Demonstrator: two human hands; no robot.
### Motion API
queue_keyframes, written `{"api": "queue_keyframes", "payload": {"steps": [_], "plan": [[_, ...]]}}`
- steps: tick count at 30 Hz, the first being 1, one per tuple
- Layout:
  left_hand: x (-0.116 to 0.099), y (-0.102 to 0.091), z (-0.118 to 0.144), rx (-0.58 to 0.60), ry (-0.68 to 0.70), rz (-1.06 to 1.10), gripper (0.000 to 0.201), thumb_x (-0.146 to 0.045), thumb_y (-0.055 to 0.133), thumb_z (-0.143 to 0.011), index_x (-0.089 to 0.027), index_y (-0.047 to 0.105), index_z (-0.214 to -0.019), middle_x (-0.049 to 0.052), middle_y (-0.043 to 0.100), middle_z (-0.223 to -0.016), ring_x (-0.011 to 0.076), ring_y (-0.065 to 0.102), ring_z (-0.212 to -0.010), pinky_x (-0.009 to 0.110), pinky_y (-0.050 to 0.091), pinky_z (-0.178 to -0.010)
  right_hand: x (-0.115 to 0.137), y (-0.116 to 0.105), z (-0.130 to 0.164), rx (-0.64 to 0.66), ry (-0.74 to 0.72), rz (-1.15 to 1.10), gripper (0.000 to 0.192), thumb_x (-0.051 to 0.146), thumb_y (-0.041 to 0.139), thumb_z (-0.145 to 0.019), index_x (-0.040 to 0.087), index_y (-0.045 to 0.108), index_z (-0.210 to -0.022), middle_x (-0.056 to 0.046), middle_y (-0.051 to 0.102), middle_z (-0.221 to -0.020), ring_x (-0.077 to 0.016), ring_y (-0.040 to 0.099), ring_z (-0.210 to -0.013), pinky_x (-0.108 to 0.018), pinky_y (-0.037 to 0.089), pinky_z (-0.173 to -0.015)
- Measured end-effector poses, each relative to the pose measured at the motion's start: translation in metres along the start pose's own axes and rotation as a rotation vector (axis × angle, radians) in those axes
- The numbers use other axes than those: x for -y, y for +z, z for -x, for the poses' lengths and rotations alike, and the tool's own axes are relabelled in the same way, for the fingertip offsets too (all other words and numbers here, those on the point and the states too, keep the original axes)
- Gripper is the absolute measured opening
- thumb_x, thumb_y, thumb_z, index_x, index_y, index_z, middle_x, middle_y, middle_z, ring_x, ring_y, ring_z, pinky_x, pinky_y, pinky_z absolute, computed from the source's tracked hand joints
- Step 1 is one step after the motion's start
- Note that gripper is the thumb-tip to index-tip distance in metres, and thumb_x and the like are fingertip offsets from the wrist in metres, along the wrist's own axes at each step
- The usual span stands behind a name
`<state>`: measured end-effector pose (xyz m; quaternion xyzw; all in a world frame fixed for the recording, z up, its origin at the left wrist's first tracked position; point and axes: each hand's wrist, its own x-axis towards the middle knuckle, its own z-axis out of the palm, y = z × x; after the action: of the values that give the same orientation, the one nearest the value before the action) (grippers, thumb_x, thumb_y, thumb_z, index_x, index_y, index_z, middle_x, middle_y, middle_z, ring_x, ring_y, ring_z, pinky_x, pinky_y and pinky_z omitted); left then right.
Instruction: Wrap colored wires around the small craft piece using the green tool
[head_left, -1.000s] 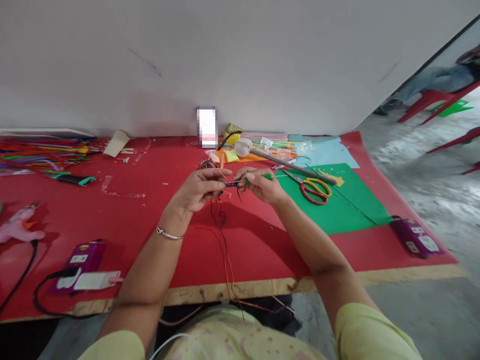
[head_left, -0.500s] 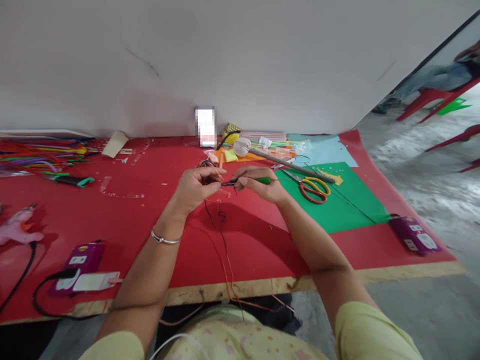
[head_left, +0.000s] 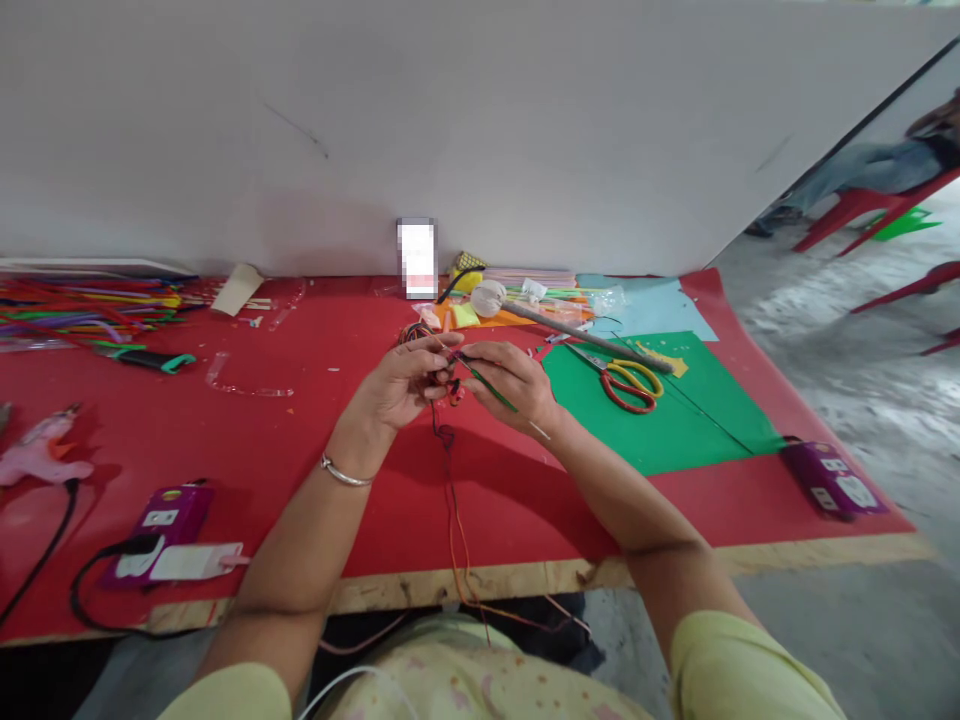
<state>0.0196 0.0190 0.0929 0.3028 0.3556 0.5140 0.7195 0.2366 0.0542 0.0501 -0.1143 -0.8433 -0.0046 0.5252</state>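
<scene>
Over the middle of the red table, my left hand pinches a small piece of dark and orange yarn work; most of it is hidden by the fingers. My right hand grips a green-handled crochet hook, which slants down to the right with its tip at the yarn by the left fingertips. The two hands almost meet. Dark and orange yarn strands hang from the work, cross the table and drop over its front edge toward my lap.
Scissors lie on a green sheet at right, with a stick with a pale round head behind. A phone leans on the wall. Pipe cleaners, a pink glue gun and purple power strips are around.
My right hand has turned, so the crochet hook now slants downward instead of lying nearly level. My left fingers have spread a little around the yarn. The view has shifted slightly.
</scene>
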Motion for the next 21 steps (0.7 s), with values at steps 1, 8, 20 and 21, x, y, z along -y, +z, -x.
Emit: {"api": "queue_keyframes", "payload": {"steps": [1, 8, 20, 21], "plan": [[-0.002, -0.003, 0.000, 0.016, -0.012, -0.029, 0.042, -0.011, 0.086, -0.062, -0.012, 0.088, -0.104, 0.002, 0.069, -0.071, 0.0092, 0.057, -0.058, 0.018, 0.035, -0.046, -0.002, -0.002, -0.002, 0.015, -0.008, -0.044, 0.027, 0.024, 0.073, -0.109, 0.021, 0.077, -0.135, -0.016, 0.082, -0.128, -0.0266, 0.083, -0.118, -0.041, 0.073, -0.103], [-0.012, -0.011, 0.003, -0.077, 0.036, -0.293, 0.040, -0.013, 0.086, -0.057, -0.014, 0.090, -0.098, 0.001, 0.070, -0.069, 0.0092, 0.057, -0.053, 0.020, 0.038, -0.046, -0.005, -0.018, -0.015, 0.197, 0.077, -0.200, 0.022, 0.023, 0.067, -0.112, 0.018, 0.081, -0.128, -0.015, 0.084, -0.129, -0.0225, 0.084, -0.118, -0.038, 0.072, -0.104], [-0.012, -0.019, 0.002, 0.030, 0.032, -0.376, 0.026, -0.017, 0.082, -0.059, -0.017, 0.091, -0.084, 0.004, 0.071, -0.062, 0.0107, 0.056, -0.049, 0.022, 0.041, -0.045, 0.001, -0.029, -0.023, 0.263, 0.543, -0.733, 0.026, 0.041, 0.072, -0.110, 0.024, 0.091, -0.104, -0.011, 0.086, -0.121, -0.0227, 0.083, -0.105, -0.037, 0.070, -0.094], [-0.011, -0.019, 0.002, 0.045, 0.033, -0.366, 0.026, -0.017, 0.082, -0.060, -0.017, 0.091, -0.084, 0.004, 0.071, -0.062, 0.0110, 0.057, -0.049, 0.022, 0.041, -0.045, 0.000, -0.025, -0.020, 0.231, 0.615, -0.838, 0.028, 0.043, 0.074, -0.109, 0.023, 0.092, -0.100, -0.011, 0.086, -0.119, -0.0214, 0.084, -0.100, -0.036, 0.071, -0.090]]}}
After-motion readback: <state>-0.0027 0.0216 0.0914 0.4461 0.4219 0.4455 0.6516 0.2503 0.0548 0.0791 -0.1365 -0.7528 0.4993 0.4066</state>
